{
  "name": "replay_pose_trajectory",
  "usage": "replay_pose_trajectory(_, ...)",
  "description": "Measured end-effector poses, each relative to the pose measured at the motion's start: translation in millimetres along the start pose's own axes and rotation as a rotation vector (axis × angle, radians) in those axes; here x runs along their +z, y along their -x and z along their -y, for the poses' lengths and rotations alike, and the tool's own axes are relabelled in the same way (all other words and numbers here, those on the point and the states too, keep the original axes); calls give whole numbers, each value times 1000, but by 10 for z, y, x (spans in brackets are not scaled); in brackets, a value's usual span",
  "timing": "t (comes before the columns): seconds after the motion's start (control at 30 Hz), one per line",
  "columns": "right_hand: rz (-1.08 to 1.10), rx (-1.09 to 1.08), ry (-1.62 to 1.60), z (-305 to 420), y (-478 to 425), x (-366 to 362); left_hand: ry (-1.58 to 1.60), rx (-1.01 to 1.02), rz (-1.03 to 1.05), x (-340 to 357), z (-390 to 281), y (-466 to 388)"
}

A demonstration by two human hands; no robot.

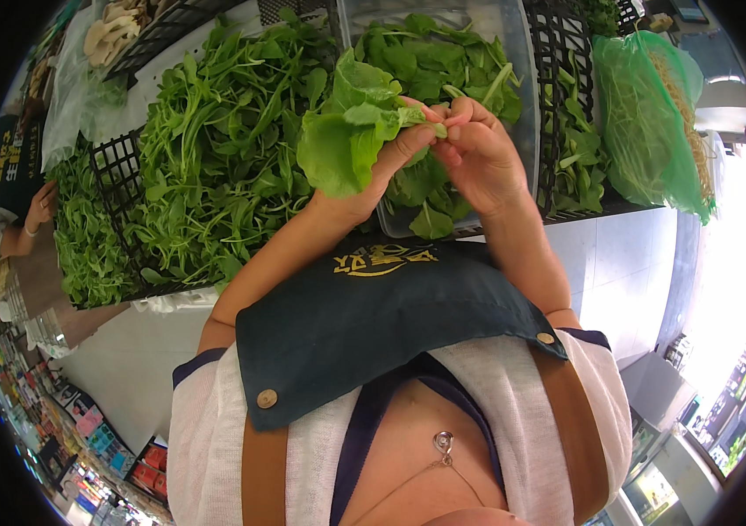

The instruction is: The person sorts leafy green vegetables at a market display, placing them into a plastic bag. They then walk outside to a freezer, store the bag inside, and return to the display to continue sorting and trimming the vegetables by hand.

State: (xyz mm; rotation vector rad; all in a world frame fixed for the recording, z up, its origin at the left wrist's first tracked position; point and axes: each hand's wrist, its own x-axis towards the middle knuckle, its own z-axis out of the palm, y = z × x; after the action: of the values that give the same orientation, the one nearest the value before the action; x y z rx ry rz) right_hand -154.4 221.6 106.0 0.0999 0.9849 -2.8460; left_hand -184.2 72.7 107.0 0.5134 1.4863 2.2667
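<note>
A small bunch of leafy greens (340,148) rests in my left hand (373,177), its broad leaves spreading out to the left. The stem ends (440,130) stick out beyond my left thumb. Thumb and fingers of my right hand (481,148) pinch at these ends, touching or nearly touching the left fingertips. Both hands are raised over a clear plastic bin (530,85) that holds more loose greens (432,66). My forearms hide part of the bin's near edge.
Left of the bin, a black plastic crate (113,171) brims with long-stemmed greens (228,151). Another black crate (547,59) and a green plastic bag (649,118) of vegetables lie to the right. Mushrooms (116,33) sit at the upper left. Another person's hand (44,202) is at the far left.
</note>
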Motion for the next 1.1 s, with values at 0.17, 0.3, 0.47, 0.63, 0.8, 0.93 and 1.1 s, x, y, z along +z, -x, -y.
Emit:
replay_pose_trajectory(0.17,-102,6,-432,-98,-7,100,233,-16,16,108,-70,-33)
replay_pose_trajectory(0.3,-49,-115,-620,-32,-20,-118,395,-126,-123,118,-134,-171)
replay_pose_trajectory(0.47,-135,-286,-390,135,108,-124,625,-488,-111,115,-106,-553)
replay_pose_trajectory(0.63,-196,-456,169,164,149,-60,902,-693,-74,49,57,-523)
replay_pose_trajectory(0.8,-189,-538,781,171,108,224,950,-680,-85,73,83,-408)
replay_pose_trajectory(0.93,-42,-698,1300,152,65,239,1088,-692,-60,61,99,-311)
replay_pose_trajectory(1.1,15,-715,1430,132,57,229,1152,-725,-65,77,107,-281)
